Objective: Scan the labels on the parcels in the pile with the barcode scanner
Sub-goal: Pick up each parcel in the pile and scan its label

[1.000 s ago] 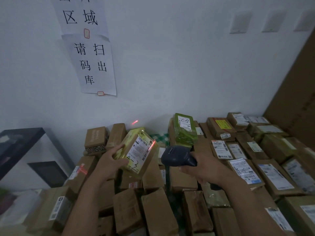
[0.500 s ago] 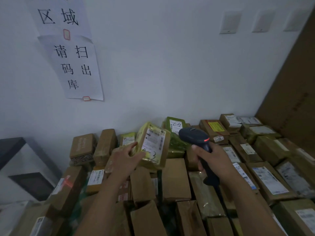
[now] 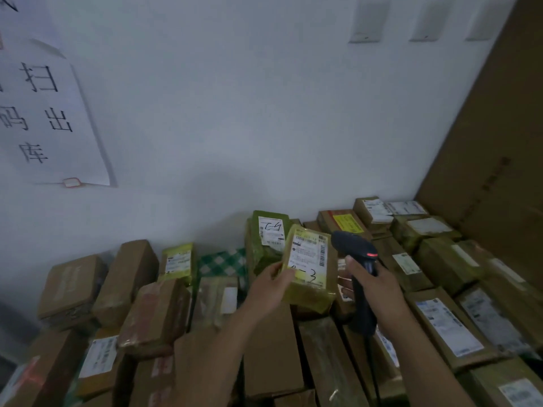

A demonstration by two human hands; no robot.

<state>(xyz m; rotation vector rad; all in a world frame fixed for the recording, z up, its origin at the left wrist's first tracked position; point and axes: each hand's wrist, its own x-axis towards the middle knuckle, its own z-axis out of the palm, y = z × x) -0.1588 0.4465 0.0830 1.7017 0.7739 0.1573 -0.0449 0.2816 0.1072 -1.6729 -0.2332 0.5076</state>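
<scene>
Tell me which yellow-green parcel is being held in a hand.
The parcel marked 3, gripped by the left hand beside the scanner. The upright parcel behind it and the small parcel further left sit untouched.

Yellow-green parcel (image 3: 308,292): white label, black print. Scanner (image 3: 354,249): dark grey-black body, red lamp. Green parcel (image 3: 258,259): white label. Package (image 3: 221,262): green-and-white check. Boxes (image 3: 273,348): brown. Wall (image 3: 264,113): white. Sign (image 3: 58,127): white, black characters.
</scene>
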